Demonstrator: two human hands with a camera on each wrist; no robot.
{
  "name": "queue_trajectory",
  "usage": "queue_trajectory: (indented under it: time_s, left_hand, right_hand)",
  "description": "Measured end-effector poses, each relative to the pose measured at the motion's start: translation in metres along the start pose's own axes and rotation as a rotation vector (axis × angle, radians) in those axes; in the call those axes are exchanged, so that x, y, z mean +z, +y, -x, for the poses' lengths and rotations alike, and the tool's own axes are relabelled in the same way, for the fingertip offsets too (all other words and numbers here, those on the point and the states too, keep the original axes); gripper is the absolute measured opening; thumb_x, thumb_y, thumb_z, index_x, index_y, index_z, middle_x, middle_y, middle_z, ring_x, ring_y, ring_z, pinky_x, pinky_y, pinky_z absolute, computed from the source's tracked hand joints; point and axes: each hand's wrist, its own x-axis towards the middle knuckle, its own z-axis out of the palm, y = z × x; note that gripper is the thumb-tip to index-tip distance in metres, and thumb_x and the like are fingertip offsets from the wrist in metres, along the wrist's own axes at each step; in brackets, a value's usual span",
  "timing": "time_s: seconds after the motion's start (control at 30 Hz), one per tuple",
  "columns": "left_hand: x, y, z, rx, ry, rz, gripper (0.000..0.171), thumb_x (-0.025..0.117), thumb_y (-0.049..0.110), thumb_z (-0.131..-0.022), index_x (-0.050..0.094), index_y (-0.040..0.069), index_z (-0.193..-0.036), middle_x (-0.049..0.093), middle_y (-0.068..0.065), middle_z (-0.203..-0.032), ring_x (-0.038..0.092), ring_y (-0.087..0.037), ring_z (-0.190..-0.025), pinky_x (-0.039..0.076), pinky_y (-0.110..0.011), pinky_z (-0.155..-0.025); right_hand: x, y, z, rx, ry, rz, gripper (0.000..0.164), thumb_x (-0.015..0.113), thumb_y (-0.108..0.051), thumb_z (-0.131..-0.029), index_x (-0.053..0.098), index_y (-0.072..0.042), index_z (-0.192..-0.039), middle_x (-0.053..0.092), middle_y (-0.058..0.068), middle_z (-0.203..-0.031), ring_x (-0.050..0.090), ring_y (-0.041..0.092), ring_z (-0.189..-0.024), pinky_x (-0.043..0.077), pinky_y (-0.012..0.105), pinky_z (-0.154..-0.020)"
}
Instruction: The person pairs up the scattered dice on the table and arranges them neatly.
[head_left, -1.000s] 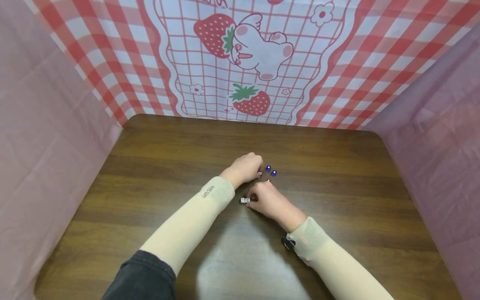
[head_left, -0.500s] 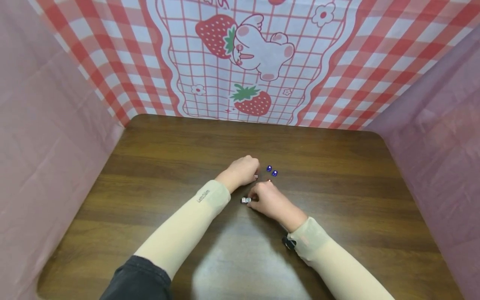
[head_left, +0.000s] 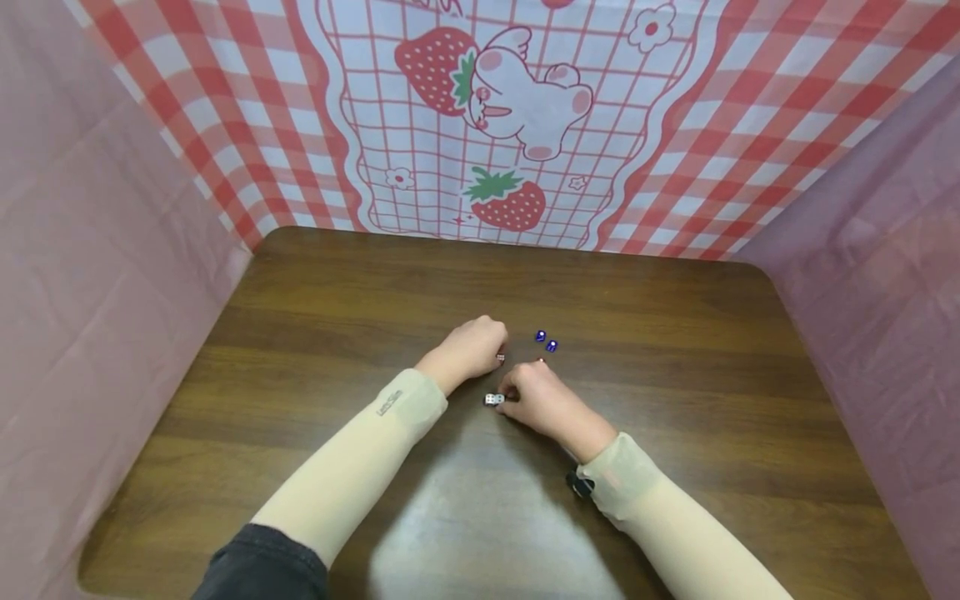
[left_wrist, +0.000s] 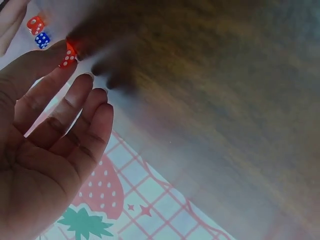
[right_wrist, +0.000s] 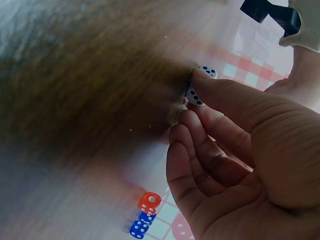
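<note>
My left hand [head_left: 471, 346] pinches a red die [left_wrist: 68, 56] with white dots between thumb and forefinger, its other fingers loosely bent. In the head view that die shows at the fingertips, just above the wooden table. Lower and to the right, my right hand [head_left: 538, 396] has its thumb and forefinger on a pair of white dice [head_left: 494, 399] set side by side. The right wrist view shows the thumb pressed over a white die [right_wrist: 194, 96]; whether both are gripped I cannot tell. Behind the right hand, a second red die [right_wrist: 150, 203] is mostly hidden in the head view.
Two blue dice [head_left: 546, 340] lie beyond the right hand on the brown wooden table [head_left: 675, 367]. A red-and-white checked cloth with strawberries [head_left: 502, 125] hangs along the back edge. Pink cloth [head_left: 112, 250] closes off both sides.
My left hand has drawn left and slightly nearer with the red die, away from the blue dice. The right hand stays at the white dice.
</note>
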Motion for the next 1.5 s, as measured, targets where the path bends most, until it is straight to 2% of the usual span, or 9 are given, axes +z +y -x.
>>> queue_trajectory:
  time_s: [0.13, 0.37, 0.53, 0.8, 0.97, 1.07, 1.5]
  left_hand:
    - [0.001, 0.0, 0.005, -0.003, -0.006, 0.012, 0.021, 0.073, 0.007, -0.088, 0.063, 0.014, -0.071, 0.06, -0.001, -0.074, 0.06, -0.02, -0.071, 0.05, -0.036, -0.064]
    - [0.004, -0.005, 0.014, 0.035, 0.009, 0.035, 0.023, 0.074, 0.002, -0.084, 0.063, 0.013, -0.067, 0.059, 0.002, -0.066, 0.059, -0.018, -0.067, 0.05, -0.031, -0.063]
    - [0.005, -0.009, 0.022, 0.026, 0.015, 0.063, 0.024, 0.073, 0.0, -0.083, 0.063, 0.013, -0.065, 0.058, 0.003, -0.064, 0.056, -0.017, -0.064, 0.048, -0.03, -0.061]
    - [0.008, -0.009, 0.037, 0.027, 0.021, 0.083, 0.027, 0.074, 0.001, -0.084, 0.061, 0.013, -0.063, 0.057, 0.002, -0.065, 0.056, -0.018, -0.065, 0.048, -0.031, -0.061]
    - [0.009, -0.008, 0.044, 0.033, 0.03, 0.08, 0.027, 0.074, -0.001, -0.082, 0.061, 0.014, -0.062, 0.056, 0.002, -0.064, 0.054, -0.018, -0.064, 0.047, -0.032, -0.061]
    - [0.009, -0.007, 0.045, 0.036, 0.038, 0.075, 0.028, 0.073, -0.002, -0.081, 0.06, 0.013, -0.061, 0.055, 0.002, -0.063, 0.053, -0.017, -0.061, 0.047, -0.033, -0.059]
    - [0.013, -0.001, 0.043, 0.051, 0.043, 0.077, 0.025, 0.075, -0.001, -0.081, 0.063, 0.013, -0.064, 0.057, 0.002, -0.065, 0.057, -0.018, -0.065, 0.048, -0.032, -0.062]
  right_hand:
    - [-0.001, 0.0, 0.0, 0.001, 0.002, -0.002, 0.008, 0.085, -0.009, -0.078, 0.077, -0.01, -0.078, 0.068, -0.008, -0.072, 0.064, 0.008, -0.07, 0.032, 0.071, -0.103]
    - [0.0, 0.001, 0.0, -0.007, 0.013, 0.008, 0.012, 0.086, -0.009, -0.078, 0.074, -0.012, -0.075, 0.064, -0.009, -0.069, 0.061, 0.008, -0.067, 0.034, 0.071, -0.101]
    - [0.001, 0.0, 0.001, -0.003, 0.021, 0.003, 0.012, 0.086, -0.009, -0.077, 0.075, -0.012, -0.075, 0.064, -0.008, -0.069, 0.06, 0.008, -0.067, 0.034, 0.07, -0.101]
    - [0.002, 0.0, 0.001, 0.01, 0.01, 0.0, 0.01, 0.086, -0.01, -0.078, 0.076, -0.011, -0.078, 0.066, -0.007, -0.073, 0.062, 0.008, -0.07, 0.033, 0.071, -0.102]
    - [0.001, 0.001, 0.001, 0.016, 0.012, 0.003, 0.009, 0.086, -0.01, -0.078, 0.077, -0.011, -0.079, 0.067, -0.006, -0.073, 0.061, 0.009, -0.069, 0.036, 0.067, -0.101]
    - [0.001, 0.0, 0.001, 0.015, 0.016, 0.009, 0.01, 0.086, -0.01, -0.077, 0.077, -0.011, -0.079, 0.067, -0.005, -0.073, 0.061, 0.009, -0.069, 0.039, 0.064, -0.1]
    - [0.001, 0.001, -0.001, -0.009, 0.023, 0.022, 0.017, 0.086, -0.01, -0.077, 0.071, -0.014, -0.07, 0.061, -0.009, -0.067, 0.058, 0.009, -0.064, 0.036, 0.07, -0.099]
